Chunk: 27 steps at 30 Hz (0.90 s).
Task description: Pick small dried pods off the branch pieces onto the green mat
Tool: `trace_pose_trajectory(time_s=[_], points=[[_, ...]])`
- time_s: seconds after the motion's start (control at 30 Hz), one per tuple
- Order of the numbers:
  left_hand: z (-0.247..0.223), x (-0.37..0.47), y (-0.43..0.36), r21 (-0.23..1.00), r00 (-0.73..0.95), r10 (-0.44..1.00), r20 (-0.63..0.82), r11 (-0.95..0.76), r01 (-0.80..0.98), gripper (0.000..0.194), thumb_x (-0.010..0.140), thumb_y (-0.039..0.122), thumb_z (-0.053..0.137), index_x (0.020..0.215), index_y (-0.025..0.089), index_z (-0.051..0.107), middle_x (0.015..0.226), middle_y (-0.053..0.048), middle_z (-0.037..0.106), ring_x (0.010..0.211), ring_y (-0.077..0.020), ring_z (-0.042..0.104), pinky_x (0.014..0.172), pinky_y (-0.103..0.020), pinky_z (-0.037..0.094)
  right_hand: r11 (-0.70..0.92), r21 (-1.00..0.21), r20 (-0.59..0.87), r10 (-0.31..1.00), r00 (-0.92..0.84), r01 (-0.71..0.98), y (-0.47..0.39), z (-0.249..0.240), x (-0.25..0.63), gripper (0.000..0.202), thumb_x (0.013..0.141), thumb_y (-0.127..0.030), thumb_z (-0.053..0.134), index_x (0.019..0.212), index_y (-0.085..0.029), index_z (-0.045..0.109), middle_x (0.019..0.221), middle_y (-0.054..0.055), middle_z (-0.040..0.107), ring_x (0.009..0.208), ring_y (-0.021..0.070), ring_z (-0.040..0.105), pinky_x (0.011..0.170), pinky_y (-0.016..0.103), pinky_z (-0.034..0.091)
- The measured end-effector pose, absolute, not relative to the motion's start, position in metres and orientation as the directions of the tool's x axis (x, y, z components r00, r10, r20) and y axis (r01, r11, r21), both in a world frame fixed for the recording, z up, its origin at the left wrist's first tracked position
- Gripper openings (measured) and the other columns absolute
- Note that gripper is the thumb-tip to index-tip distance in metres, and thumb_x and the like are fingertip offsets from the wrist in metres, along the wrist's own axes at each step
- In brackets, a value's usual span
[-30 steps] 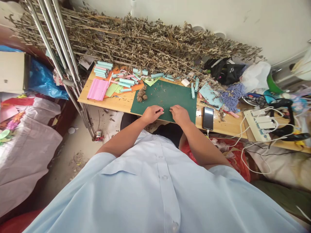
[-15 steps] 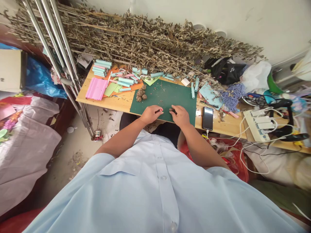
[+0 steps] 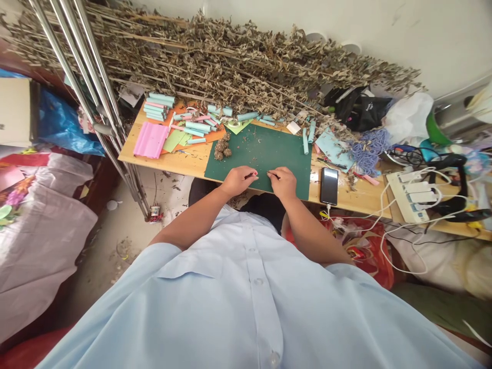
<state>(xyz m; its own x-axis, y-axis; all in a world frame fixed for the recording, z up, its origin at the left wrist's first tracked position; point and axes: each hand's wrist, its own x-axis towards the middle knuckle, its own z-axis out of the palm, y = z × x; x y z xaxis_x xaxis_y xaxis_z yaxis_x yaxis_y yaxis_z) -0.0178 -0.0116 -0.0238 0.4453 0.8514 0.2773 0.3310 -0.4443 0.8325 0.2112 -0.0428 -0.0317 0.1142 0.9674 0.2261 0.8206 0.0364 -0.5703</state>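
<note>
My left hand [image 3: 239, 181] is closed in a pinch above the front edge of a green cutting mat [image 3: 261, 148]. A small red spot shows at its fingertips; what it holds, if anything, is too small to make out. Just to the right, my right hand [image 3: 283, 183] is also closed, thumb and forefinger pressed together over the mat. Nothing nameable shows between them. The hands are a short gap apart. Beyond the left hand, a cluster of brown, rough, dried balls [image 3: 222, 147] lies on the mat's left part. Small brown crumbs are scattered about the mat.
Dried leafy stems [image 3: 230, 61] lie along the back. Left are blue paper rolls [image 3: 197, 128] and a pink corrugated sheet [image 3: 151, 139]. Right are a phone [image 3: 329, 186] on a cable, purple yarn [image 3: 367, 151] and a power strip [image 3: 408, 197]. Metal poles [image 3: 92, 87] stand left.
My right fingertips have closed together, and the dark bit seen at them before no longer shows. My left hand keeps its pinch in nearly the same place.
</note>
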Motion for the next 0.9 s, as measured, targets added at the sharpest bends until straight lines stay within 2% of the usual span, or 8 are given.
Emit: trace_pose_trajectory(time_s=[0.27, 0.37, 0.47, 0.6, 0.73, 0.9], points=[[-0.028, -0.018, -0.009, 0.826, 0.463, 0.842, 0.278, -0.455, 0.332, 0.016, 0.097, 0.032, 0.069, 0.096, 0.017, 0.075, 0.092, -0.006, 0.075, 0.087, -0.0178, 0.067, 0.084, -0.029, 0.052, 0.047, -0.554, 0.239, 0.965, 0.105, 0.832, -0.046, -0.028, 0.206, 0.024, 0.097, -0.031, 0.059, 0.093, -0.023, 0.081, 0.104, 0.011, 0.076, 0.103, 0.0270, 0.070, 0.097, 0.043, 0.057], [-0.028, -0.018, -0.009, 0.825, 0.467, 0.837, 0.285, -0.462, 0.325, 0.015, 0.097, 0.031, 0.069, 0.097, 0.017, 0.075, 0.094, -0.006, 0.076, 0.088, -0.0177, 0.068, 0.085, -0.029, 0.051, 0.062, -0.614, 0.229, 0.968, 0.102, 0.787, -0.049, -0.020, 0.206, 0.024, 0.097, -0.034, 0.060, 0.095, -0.022, 0.080, 0.107, 0.011, 0.077, 0.105, 0.0266, 0.071, 0.100, 0.043, 0.057], [-0.027, -0.019, -0.010, 0.823, 0.479, 0.831, 0.284, -0.467, 0.322, 0.014, 0.097, 0.030, 0.069, 0.098, 0.018, 0.076, 0.096, -0.006, 0.076, 0.090, -0.0178, 0.068, 0.086, -0.029, 0.051, 0.012, -0.753, 0.148, 0.977, 0.151, 0.658, -0.053, -0.010, 0.206, 0.024, 0.095, -0.041, 0.064, 0.099, -0.023, 0.080, 0.106, 0.009, 0.080, 0.101, 0.0258, 0.074, 0.099, 0.044, 0.059], [-0.026, -0.019, -0.010, 0.823, 0.481, 0.831, 0.279, -0.465, 0.325, 0.014, 0.097, 0.030, 0.068, 0.099, 0.018, 0.076, 0.098, -0.006, 0.076, 0.091, -0.0184, 0.068, 0.086, -0.029, 0.051, -0.091, -0.920, -0.029, 0.986, 0.164, 0.382, -0.055, -0.005, 0.201, 0.029, 0.087, -0.048, 0.074, 0.100, -0.023, 0.080, 0.090, 0.004, 0.080, 0.088, 0.0232, 0.077, 0.084, 0.041, 0.065], [-0.025, -0.018, -0.010, 0.821, 0.479, 0.832, 0.280, -0.466, 0.329, 0.014, 0.098, 0.029, 0.068, 0.098, 0.018, 0.076, 0.096, -0.006, 0.076, 0.090, -0.0184, 0.068, 0.086, -0.029, 0.051, -0.156, -0.971, -0.123, 0.976, 0.182, 0.180, -0.053, -0.010, 0.196, 0.036, 0.077, -0.051, 0.084, 0.098, -0.022, 0.079, 0.086, 0.002, 0.079, 0.082, 0.0211, 0.078, 0.073, 0.037, 0.067], [-0.024, -0.018, -0.010, 0.817, 0.481, 0.829, 0.284, -0.472, 0.331, 0.015, 0.098, 0.028, 0.066, 0.099, 0.018, 0.076, 0.098, -0.007, 0.077, 0.091, -0.0186, 0.069, 0.086, -0.030, 0.052, -0.182, -0.980, -0.165, 0.969, 0.182, 0.081, -0.052, -0.009, 0.191, 0.044, 0.071, -0.051, 0.089, 0.102, -0.021, 0.079, 0.084, 0.001, 0.077, 0.079, 0.0200, 0.077, 0.072, 0.038, 0.068]])
